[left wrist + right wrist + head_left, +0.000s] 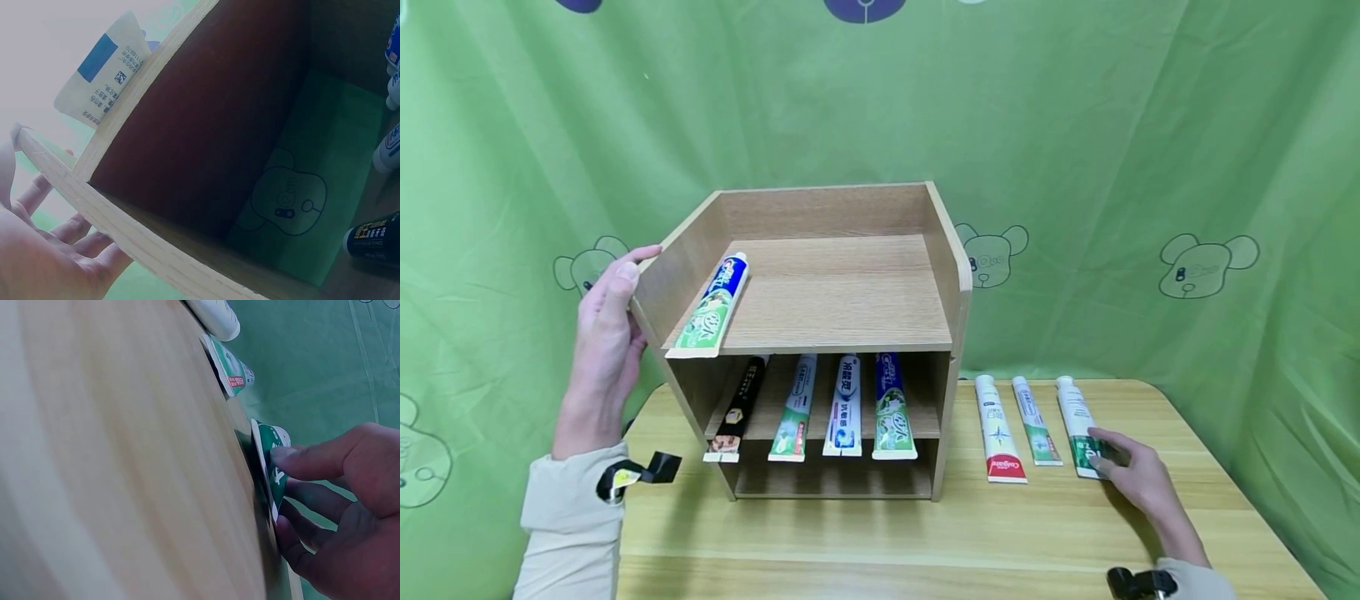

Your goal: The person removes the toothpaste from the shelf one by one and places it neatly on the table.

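Note:
On the left, my left hand (604, 350) grips the side panel of a wooden shelf (850, 287), thumb at its front edge. In the left wrist view, the fingers of that hand (69, 250) lie along the panel's outer side. My right hand (1142, 483) pinches the flat end of a white and green toothpaste tube (1077, 421) at the right of the table. Seen from the right wrist, the thumb presses the printed face of this toothpaste tube (270, 450), and the other fingers are at its edge.
A blue and green toothpaste tube (711, 308) lies on the top board. Several tubes, including a black one (741, 404), line the middle level. A red-ended Colgate tube (1000, 429) and a smaller tube (1036, 421) lie on the table (1000, 542). A green curtain (1112, 167) hangs behind.

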A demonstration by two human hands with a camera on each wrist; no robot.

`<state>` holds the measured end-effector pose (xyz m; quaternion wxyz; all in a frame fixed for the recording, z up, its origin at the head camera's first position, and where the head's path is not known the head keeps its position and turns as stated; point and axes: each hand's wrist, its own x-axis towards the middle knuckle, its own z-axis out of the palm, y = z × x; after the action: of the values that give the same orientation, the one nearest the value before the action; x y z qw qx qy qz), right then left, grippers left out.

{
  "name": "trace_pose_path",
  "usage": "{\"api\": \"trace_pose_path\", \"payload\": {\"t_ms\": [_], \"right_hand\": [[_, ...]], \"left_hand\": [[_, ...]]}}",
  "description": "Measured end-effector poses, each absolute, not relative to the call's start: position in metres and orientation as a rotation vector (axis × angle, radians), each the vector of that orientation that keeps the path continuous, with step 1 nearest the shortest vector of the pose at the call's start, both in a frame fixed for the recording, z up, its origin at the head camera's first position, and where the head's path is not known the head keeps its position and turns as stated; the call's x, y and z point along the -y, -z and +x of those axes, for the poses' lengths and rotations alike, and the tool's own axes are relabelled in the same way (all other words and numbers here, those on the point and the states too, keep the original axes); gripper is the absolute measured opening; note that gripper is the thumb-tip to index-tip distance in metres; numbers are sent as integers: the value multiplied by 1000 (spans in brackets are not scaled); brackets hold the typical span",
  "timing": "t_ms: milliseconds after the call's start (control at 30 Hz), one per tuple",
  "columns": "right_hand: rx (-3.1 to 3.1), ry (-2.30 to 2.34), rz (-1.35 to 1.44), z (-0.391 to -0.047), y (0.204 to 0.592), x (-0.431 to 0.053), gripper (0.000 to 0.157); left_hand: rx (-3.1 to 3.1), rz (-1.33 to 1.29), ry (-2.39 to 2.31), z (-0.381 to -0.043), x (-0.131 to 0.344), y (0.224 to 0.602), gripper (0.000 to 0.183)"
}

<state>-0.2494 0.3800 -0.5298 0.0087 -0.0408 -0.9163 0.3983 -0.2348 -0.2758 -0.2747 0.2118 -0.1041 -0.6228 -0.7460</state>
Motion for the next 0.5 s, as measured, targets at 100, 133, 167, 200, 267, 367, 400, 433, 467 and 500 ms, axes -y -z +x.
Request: {"api": "trace_pose_path", "payload": {"t_ms": [100, 133, 167, 200, 267, 367, 400, 433, 467, 500], "right_hand": [[2871, -1220, -131, -249, 530, -378, 64], [2873, -1209, -130, -249, 530, -377, 66], [2874, -1201, -130, -249, 530, -377, 68], [2876, -1193, -128, -249, 529, -376, 70], [2879, -1181, -128, -250, 529, -376, 72], [2885, -1185, -130, -250, 529, -376, 72], [2887, -1192, -132, -250, 528, -376, 72], [2888, -1195, -133, -250, 529, -377, 72], [2889, -1198, -133, -250, 529, -377, 71], [2890, -1202, -132, -250, 529, -377, 70]], "left_hand": [[1728, -290, 2072, -235, 276, 275, 43], [1728, -290, 2070, -235, 276, 275, 43], [1728, -289, 2070, -235, 276, 275, 43], [1729, -287, 2069, -235, 276, 275, 43], [1732, -285, 2071, -235, 276, 274, 43], [1732, -282, 2075, -235, 276, 274, 43], [1731, -282, 2075, -235, 276, 274, 43], [1730, -284, 2076, -235, 276, 274, 43], [1728, -286, 2075, -235, 276, 274, 43], [1727, -288, 2071, -235, 275, 274, 43]]}}
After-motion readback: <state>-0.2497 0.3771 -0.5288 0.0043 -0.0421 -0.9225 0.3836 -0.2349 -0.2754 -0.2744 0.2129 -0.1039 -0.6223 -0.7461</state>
